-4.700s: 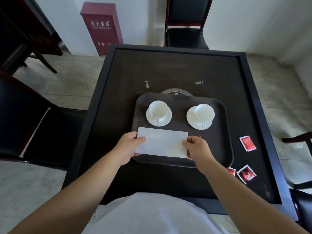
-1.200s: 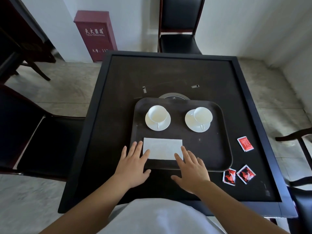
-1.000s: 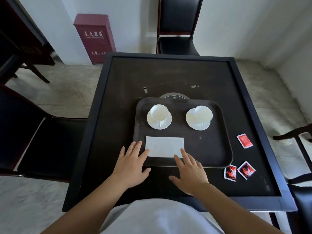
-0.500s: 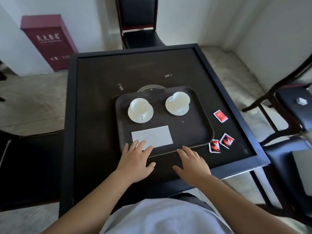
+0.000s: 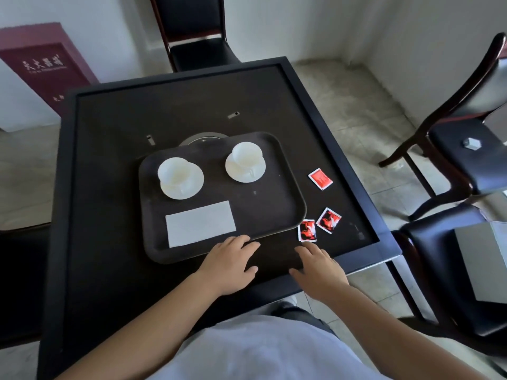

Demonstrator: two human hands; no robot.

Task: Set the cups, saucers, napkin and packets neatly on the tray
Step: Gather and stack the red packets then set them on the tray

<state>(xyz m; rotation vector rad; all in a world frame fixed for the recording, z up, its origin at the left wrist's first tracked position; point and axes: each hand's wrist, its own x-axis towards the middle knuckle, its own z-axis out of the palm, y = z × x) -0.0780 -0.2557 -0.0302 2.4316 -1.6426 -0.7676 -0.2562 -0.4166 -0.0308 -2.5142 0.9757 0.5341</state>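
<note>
A dark tray point(image 5: 285, 207) lies on the black table point(image 5: 115, 149). On it stand two white cups on saucers, the left cup point(image 5: 175, 174) and the right cup point(image 5: 246, 157), with a white napkin point(image 5: 200, 224) flat in front of them. Three red packets lie on the table right of the tray: one point(image 5: 320, 179) farther back, two point(image 5: 307, 230) point(image 5: 328, 220) near the tray's front corner. My left hand point(image 5: 230, 263) rests open at the tray's front rim. My right hand point(image 5: 319, 266) lies open on the table just below the nearest packet.
Black chairs stand beyond the table point(image 5: 197, 37) and to the right point(image 5: 463, 149), the latter with a small grey object point(image 5: 471, 144) on its seat. A grey box point(image 5: 485, 259) sits on a nearer right seat. A dark red cabinet point(image 5: 46, 69) stands at the back left.
The napkin was set down on the tray and both hands let go of it. The view has swung right; both hands have shifted right, the right one now close to the packets.
</note>
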